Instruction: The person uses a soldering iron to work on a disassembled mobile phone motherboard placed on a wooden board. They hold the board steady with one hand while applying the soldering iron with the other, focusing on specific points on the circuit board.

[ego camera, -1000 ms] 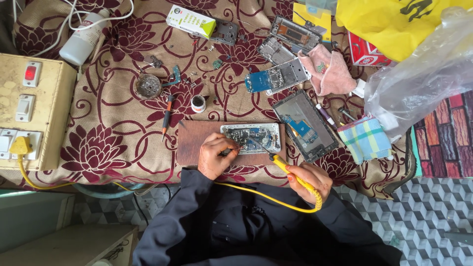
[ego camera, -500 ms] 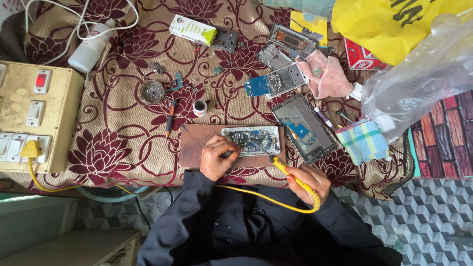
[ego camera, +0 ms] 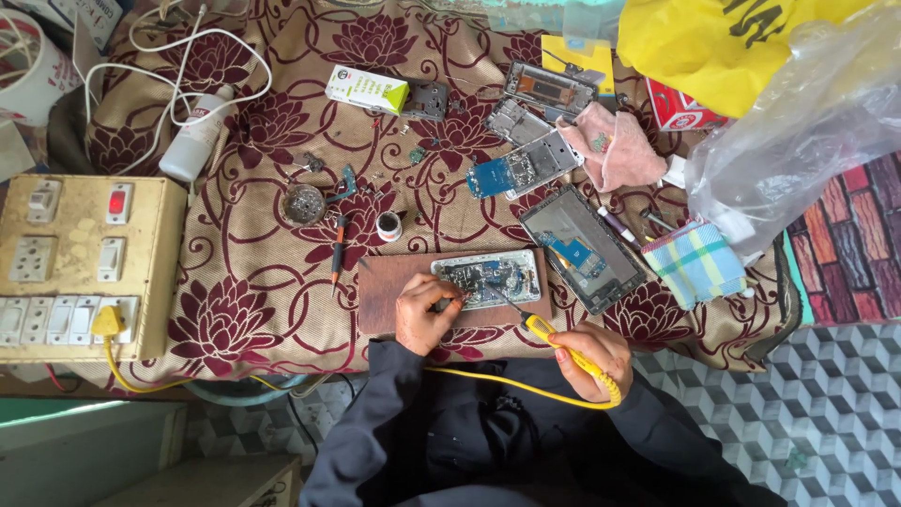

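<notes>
An opened phone body with its circuit board (ego camera: 488, 277) lies on a brown wooden board (ego camera: 380, 300) at the near edge of the cloth-covered table. My left hand (ego camera: 422, 313) rests on the board and pinches a thin tool against the phone's left end. My right hand (ego camera: 591, 357) grips a yellow-handled soldering iron (ego camera: 554, 340), its metal tip reaching up-left onto the circuit board. A yellow cord runs from the iron across my dark sleeves.
A yellowed switch-and-socket box (ego camera: 80, 268) sits at left with a yellow plug (ego camera: 106, 321). Scattered phone frames (ego camera: 587, 246), a white box (ego camera: 366, 91), a white bottle (ego camera: 192, 136), a small screwdriver (ego camera: 336, 253), a pink cloth (ego camera: 615, 150), a checked cloth (ego camera: 694, 263) and plastic bags (ego camera: 798, 141) fill the table.
The view has drifted a little; both hands stay at the phone on the board, with the iron tip still on the circuit board.
</notes>
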